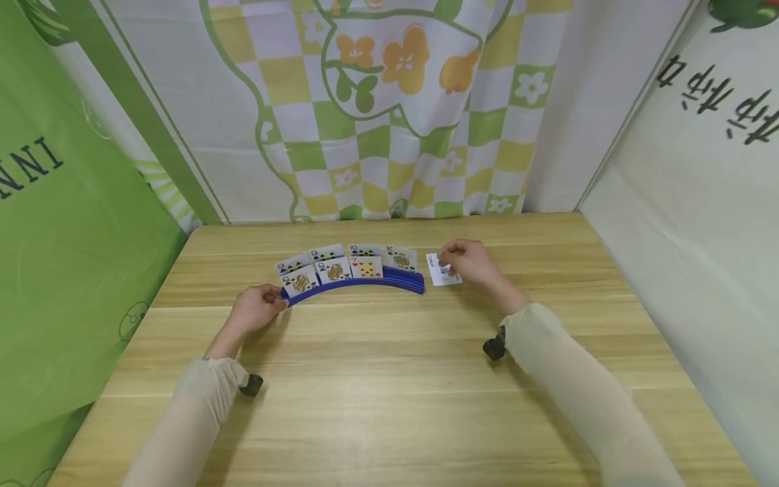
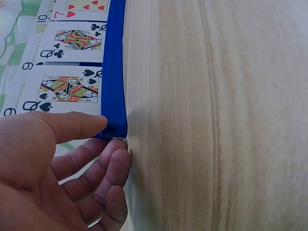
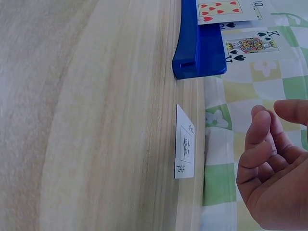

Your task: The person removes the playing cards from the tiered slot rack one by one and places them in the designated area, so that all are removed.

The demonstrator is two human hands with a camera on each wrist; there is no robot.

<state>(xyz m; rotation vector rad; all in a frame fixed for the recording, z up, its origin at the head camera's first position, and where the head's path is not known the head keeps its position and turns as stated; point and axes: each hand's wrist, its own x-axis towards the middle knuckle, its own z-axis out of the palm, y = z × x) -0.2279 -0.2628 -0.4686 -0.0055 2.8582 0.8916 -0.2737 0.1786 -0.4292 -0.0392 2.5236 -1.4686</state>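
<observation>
Both hands (image 1: 257, 308) (image 1: 471, 262) fwd — R above card (image 3: 186, 147)

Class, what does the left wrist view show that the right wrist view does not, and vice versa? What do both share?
Only left wrist: bare left hand gripping one end of a curved blue plastic rack, white queen of spades, white queen of clubs, and two white nines partly hidden.

Only right wrist: bare right hand, white king of spades, and a white rectangular card with a black figure.

Both: the rack, white seven of hearts, white ten behind it, pale wooden table, green-checked white fabric.
</observation>
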